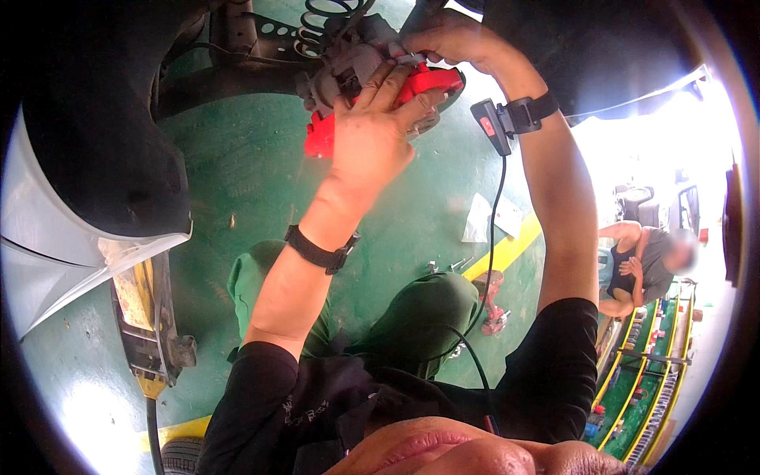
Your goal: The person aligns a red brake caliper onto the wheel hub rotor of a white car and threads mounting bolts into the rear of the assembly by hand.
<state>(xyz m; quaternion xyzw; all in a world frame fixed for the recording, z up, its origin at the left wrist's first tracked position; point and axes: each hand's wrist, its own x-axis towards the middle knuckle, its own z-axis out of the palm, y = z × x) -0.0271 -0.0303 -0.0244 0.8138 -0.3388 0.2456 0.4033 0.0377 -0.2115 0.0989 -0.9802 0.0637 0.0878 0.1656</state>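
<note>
Head view, no others. Could end up dropping the red brake caliper (433,81) toward the green floor (261,186) by easing off too soon, if loose on the grey hub assembly (344,67) (can't tell from here). Could pinch skin between the two by shoving too hard. Might also snag the black cable (503,170) below the right wrist by reaching farther. As for placement: caliper right under the left hand (370,127), fingers wrapped over it, apparently gripping. Right hand (451,39) just beyond its far right end, fingers curled, partly hidden, can't tell if grasping anything.
</note>
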